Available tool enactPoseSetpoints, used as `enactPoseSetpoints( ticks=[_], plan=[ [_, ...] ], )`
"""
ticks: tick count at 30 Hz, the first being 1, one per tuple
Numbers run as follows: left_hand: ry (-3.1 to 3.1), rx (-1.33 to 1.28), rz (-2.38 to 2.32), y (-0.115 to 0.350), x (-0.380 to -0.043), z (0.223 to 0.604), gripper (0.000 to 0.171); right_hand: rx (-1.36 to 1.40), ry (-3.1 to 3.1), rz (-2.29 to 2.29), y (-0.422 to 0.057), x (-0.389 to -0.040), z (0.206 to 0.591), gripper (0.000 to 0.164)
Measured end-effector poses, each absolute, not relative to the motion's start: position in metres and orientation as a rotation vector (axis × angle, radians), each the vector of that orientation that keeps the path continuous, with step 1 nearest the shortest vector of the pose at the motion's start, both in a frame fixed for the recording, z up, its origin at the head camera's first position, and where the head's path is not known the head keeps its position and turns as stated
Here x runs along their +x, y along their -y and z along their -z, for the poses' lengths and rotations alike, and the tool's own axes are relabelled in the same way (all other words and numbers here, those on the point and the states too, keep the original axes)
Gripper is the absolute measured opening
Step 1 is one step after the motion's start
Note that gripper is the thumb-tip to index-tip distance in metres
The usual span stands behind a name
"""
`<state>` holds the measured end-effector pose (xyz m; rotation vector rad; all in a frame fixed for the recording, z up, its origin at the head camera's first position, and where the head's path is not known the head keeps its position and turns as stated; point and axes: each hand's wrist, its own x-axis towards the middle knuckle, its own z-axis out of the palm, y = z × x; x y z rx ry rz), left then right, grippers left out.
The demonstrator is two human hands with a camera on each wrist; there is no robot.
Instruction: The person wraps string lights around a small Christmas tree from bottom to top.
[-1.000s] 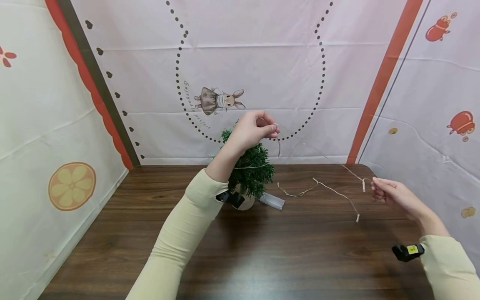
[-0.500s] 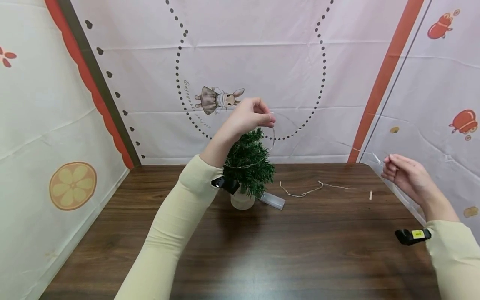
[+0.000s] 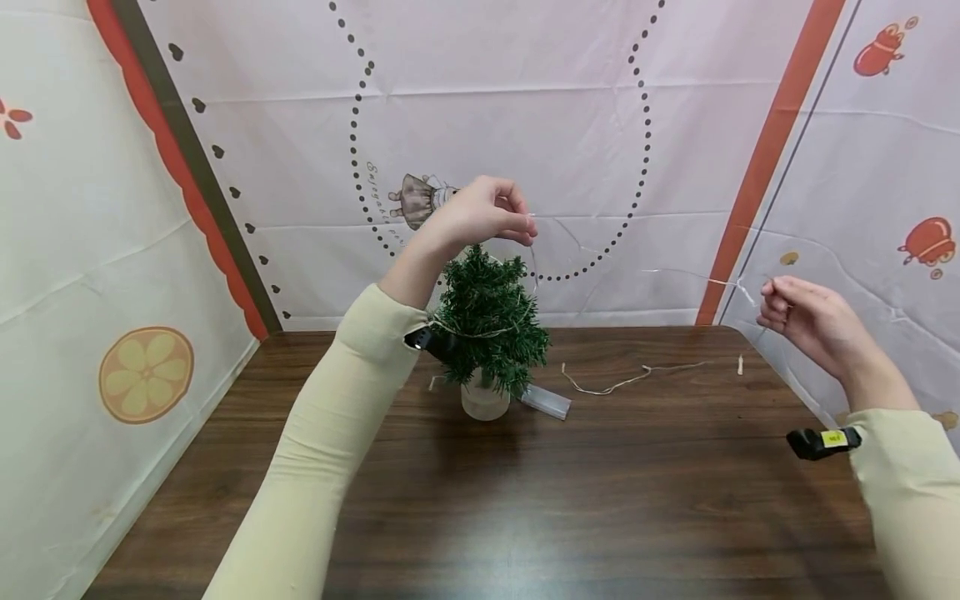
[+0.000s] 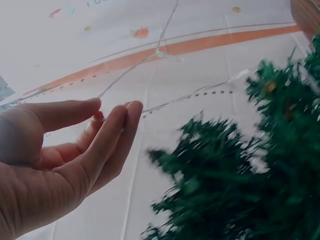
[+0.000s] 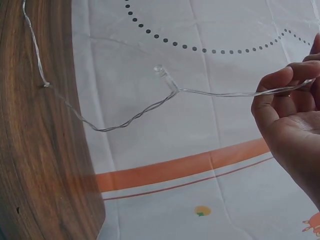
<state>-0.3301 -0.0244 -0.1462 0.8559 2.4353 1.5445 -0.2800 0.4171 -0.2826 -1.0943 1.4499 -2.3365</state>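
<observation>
Green and bristly, the small tree [image 3: 491, 312] stands upright on the tabletop [image 3: 600, 500]; nearer it, the left hand [image 3: 483, 212] pinches the clear light string [image 5: 220, 94] beside its top. The string runs sideways to the right hand [image 3: 813, 321], whose curled fingers grip it.

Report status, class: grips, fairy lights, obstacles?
Left grip, right grip: holding fairy lights. Lights also cross miniature Christmas tree. Plastic box nearby, seemingly not blocking.
</observation>
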Motion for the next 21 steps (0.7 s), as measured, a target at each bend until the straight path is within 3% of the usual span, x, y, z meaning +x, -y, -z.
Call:
enactPoseSetpoints(
  ticks=[21],
  plan=[
    [-2.326,0.844,-1.41,0.04,-0.359,0.129,0.005,-1.071,-1.636,2.275,-0.395,-0.291,0.239,0.043]
  ],
)
